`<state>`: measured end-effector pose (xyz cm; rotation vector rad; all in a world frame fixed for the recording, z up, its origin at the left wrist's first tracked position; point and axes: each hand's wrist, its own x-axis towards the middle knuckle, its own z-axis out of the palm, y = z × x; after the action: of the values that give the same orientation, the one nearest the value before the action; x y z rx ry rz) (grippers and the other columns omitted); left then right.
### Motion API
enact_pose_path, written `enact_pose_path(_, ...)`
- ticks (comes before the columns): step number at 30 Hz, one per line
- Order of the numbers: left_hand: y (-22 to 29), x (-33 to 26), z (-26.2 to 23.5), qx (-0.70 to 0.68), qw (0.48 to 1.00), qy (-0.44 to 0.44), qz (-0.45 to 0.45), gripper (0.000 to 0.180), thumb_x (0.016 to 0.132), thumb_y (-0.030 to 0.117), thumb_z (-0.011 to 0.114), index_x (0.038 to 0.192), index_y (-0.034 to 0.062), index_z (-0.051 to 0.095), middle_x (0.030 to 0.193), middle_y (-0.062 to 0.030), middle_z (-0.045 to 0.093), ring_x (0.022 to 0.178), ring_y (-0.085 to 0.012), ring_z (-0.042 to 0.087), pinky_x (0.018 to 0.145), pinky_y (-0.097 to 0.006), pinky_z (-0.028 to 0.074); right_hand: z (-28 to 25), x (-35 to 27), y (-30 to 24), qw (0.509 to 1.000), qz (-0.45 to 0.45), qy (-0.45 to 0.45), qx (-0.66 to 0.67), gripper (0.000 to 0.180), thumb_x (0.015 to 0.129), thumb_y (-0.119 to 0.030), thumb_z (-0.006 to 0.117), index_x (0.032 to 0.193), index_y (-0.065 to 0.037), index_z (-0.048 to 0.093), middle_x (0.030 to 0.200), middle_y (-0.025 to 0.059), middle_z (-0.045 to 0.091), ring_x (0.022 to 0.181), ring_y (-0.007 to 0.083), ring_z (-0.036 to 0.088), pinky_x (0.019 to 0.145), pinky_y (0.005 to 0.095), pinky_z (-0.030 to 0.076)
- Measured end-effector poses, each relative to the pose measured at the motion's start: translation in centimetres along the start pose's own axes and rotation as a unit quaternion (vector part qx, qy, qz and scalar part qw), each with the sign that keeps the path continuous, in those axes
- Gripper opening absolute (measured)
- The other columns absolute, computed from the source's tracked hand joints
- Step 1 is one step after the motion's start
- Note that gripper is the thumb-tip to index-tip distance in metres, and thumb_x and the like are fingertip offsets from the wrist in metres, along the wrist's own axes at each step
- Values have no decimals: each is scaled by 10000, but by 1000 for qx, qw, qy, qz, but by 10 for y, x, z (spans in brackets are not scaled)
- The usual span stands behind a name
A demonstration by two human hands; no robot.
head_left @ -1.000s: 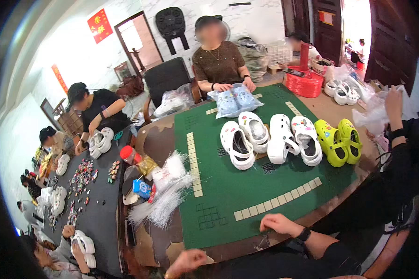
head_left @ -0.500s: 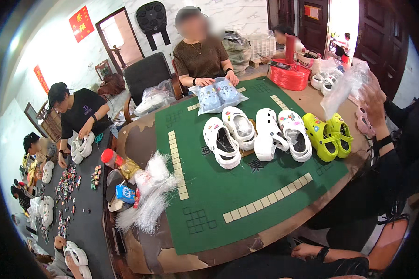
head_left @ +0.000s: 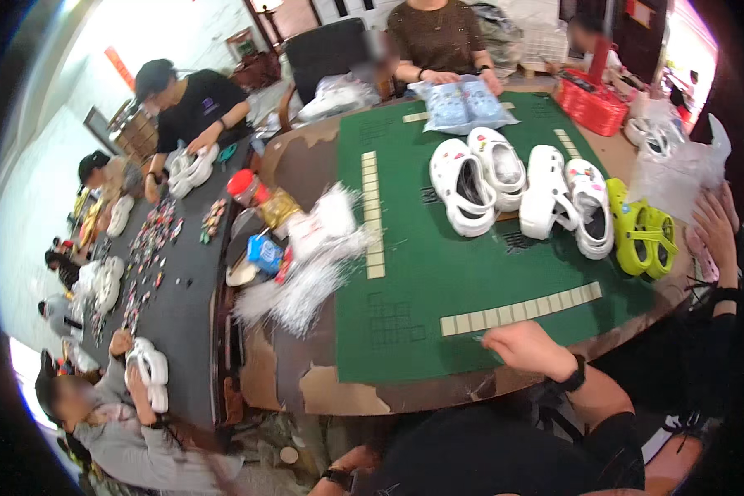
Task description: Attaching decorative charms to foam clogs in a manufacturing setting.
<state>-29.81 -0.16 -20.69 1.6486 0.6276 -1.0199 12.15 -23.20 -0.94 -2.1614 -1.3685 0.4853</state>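
My left hand (head_left: 527,347) lies palm down on the near edge of the green mat (head_left: 405,306), just below a row of pale tiles (head_left: 521,310). It wears a black wristband and I see nothing in it. At the right edge my right hand (head_left: 715,227) grips a crinkled clear plastic bag (head_left: 678,174). Beside that bag stands a pair of lime-green clogs (head_left: 641,236). Two pairs of white clogs (head_left: 479,178) (head_left: 566,202) with charms stand left of them on the mat.
A person across the table holds a bagged pair of blue clogs (head_left: 463,106). A red basket (head_left: 591,103) stands at the far right. Clear bags (head_left: 306,277), a red-lidded jar (head_left: 244,186) and small packets crowd the mat's left side. Other people at a dark table (head_left: 174,281) handle white clogs. A watch-wearing wrist (head_left: 339,475) shows at the bottom.
The view has swung and moved closer to the table. My right hand with the bag has come down from a raised position. My left hand has moved forward onto the mat's edge.
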Motion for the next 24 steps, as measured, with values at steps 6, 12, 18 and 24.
enact_pose_path(6,-59,4,47,109,821,288,480,151,876,178,618,937,42,645,702,-31,579,585,-141,539,529,-328,445,13,154,-73,973,-182,109,-88,228,857,-146,618,1075,-80,597,915,136,647,891,327,617,750,415,513)
enact_pose_path(12,-55,1,56,-336,941,45,2,193,895,231,606,948,46,624,740,-53,569,620,-185,576,551,-367,469,25,124,-56,964,-241,107,36,338,828,-140,677,1143,-50,592,989,157,637,919,333,608,811,422,497)
enact_pose_path(18,7,-38,20,-160,985,-6,-68,186,847,174,605,983,48,620,763,-47,596,698,-206,633,634,-355,534,38,-60,20,937,70,-278,201,215,925,-234,576,924,-41,672,796,119,671,731,252,653,669,367,515)
enact_pose_path(24,13,-14,-12,-93,994,-36,-34,171,850,178,602,962,50,623,756,-50,594,693,-203,623,629,-355,523,120,-234,86,825,387,-369,184,293,909,-256,533,1001,-21,680,840,108,705,742,220,644,668,363,507)
